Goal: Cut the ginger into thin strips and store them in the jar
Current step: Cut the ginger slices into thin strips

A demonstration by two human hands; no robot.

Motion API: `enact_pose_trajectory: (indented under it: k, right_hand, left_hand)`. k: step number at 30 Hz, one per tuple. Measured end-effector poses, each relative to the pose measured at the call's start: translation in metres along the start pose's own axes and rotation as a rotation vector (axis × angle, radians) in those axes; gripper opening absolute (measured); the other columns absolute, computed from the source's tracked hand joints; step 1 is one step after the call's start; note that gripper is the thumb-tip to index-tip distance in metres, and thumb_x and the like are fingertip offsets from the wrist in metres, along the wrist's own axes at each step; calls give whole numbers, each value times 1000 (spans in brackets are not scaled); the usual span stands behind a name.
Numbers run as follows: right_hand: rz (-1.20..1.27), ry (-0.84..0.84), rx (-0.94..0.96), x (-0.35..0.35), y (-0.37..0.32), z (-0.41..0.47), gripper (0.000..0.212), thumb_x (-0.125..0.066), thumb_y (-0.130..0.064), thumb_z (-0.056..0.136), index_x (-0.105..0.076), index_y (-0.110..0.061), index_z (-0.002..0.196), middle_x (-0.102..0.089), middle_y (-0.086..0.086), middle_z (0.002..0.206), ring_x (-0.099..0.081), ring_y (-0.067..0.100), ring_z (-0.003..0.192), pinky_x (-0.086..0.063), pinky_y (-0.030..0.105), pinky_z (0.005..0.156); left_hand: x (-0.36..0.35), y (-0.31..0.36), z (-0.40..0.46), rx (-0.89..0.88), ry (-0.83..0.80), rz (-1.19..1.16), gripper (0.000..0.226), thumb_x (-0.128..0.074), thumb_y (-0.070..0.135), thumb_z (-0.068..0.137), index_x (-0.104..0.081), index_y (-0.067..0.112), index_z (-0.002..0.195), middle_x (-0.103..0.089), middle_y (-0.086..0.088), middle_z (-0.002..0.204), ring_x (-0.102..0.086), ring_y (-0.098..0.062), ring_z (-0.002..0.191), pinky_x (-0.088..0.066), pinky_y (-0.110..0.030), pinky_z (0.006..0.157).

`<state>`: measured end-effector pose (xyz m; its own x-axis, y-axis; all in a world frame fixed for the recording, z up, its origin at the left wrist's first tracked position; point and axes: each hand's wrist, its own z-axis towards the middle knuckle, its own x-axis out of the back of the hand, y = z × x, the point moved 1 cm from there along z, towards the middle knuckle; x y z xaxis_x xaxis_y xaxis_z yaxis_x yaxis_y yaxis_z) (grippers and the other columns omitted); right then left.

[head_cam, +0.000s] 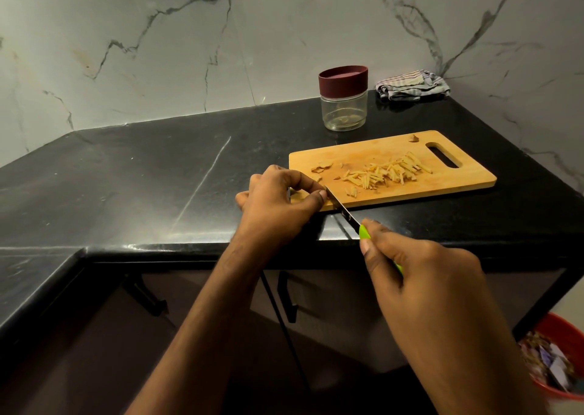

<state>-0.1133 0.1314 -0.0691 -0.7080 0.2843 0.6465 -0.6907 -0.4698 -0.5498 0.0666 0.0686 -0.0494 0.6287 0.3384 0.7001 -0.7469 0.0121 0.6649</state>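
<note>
Slicing ginger strips (387,173) mid-frame w/ knife (343,211): right hand (423,275) gripping handle, left hand (278,203) pinching blade. Likely needing jar (343,98) unlidded next.

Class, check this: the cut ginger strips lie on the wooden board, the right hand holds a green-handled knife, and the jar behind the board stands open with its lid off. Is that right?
Not quite. The head view shows the jar with its maroon lid on. The rest holds: ginger strips on the board, knife in the right hand.
</note>
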Motion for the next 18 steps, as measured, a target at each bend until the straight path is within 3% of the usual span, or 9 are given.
enact_pose_trajectory:
  k: [2, 5, 10, 14, 18]
  right_hand:
    - [-75, 2, -7, 7, 1, -3, 31, -64, -31, 83, -70, -24, 113, -56, -11, 54, -40, -1, 42, -20, 4, 41]
    - [-202, -66, -52, 4, 7, -3, 41, -73, -25, 78, -67, -30, 118, -47, -8, 60, -38, 3, 46, -18, 11, 39]
    - [-215, -99, -76, 1, 8, -1, 39, -69, -28, 83, -64, -34, 121, -46, -8, 67, -41, 4, 51, -22, 13, 41]
    - [-220, -77, -83, 0, 5, -2, 42, -68, -27, 84, -61, -33, 125, -45, -8, 65, -39, 4, 50, -27, 16, 37]
    - [-209, -67, -84, 1, 6, -3, 43, -70, -27, 81, -62, -32, 123, -44, -10, 64, -37, 1, 50, -18, 12, 40]
  left_hand:
    - [-1, -1, 0, -15, 19, 18, 16, -75, 41, 85, -67, 41, 72, -53, 18, 105, -44, -16, 119, -30, -47, 107]
    - [-4, -4, -1, -44, 51, 65, 13, -72, 42, 88, -66, 41, 76, -51, 16, 102, -42, -13, 114, -26, -41, 99]
    - [-6, -4, -3, -97, 47, 113, 3, -66, 39, 93, -65, 42, 93, -50, 17, 106, -39, -8, 113, -16, -32, 92]
    - [-7, -5, -4, -210, 9, 133, 15, -59, 35, 98, -62, 47, 105, -46, 18, 110, -36, -5, 115, -14, -30, 90]
    - [-7, -5, -3, -234, -36, 167, 27, -51, 29, 102, -67, 50, 108, -44, 18, 110, -32, -5, 115, -13, -30, 89]
